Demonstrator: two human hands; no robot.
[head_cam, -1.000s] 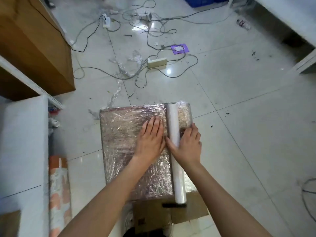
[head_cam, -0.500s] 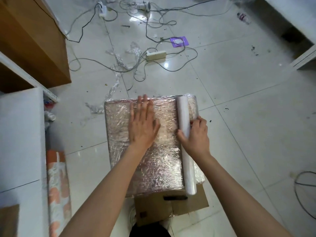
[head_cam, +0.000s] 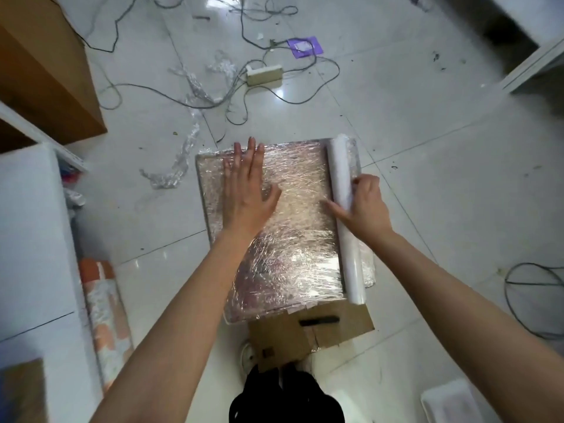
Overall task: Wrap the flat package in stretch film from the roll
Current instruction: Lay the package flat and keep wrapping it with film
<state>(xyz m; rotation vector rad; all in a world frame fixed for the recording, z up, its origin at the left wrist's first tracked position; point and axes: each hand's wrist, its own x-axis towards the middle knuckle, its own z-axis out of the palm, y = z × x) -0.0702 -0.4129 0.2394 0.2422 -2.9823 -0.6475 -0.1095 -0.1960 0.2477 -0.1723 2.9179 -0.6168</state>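
Note:
The flat package (head_cam: 293, 245), shiny under layers of stretch film, lies on a cardboard box (head_cam: 317, 328) on the tiled floor. A long white roll of stretch film (head_cam: 343, 190) lies along the package's right edge. My left hand (head_cam: 247, 190) presses flat on the package's far left part, fingers straight and reaching the far edge. My right hand (head_cam: 364, 206) grips the roll around its middle, thumb stretched onto the film-covered top.
Cables and a power strip (head_cam: 264, 75) lie on the floor beyond the package, with scraps of crumpled film (head_cam: 180, 166) to the left. A brown cabinet (head_cam: 45, 71) and white panel (head_cam: 30, 239) stand at left. More cable (head_cam: 525, 282) lies at right.
My left hand has slid away from the roll toward the package's far left corner. The roll with my right hand has moved right, to the package's right edge.

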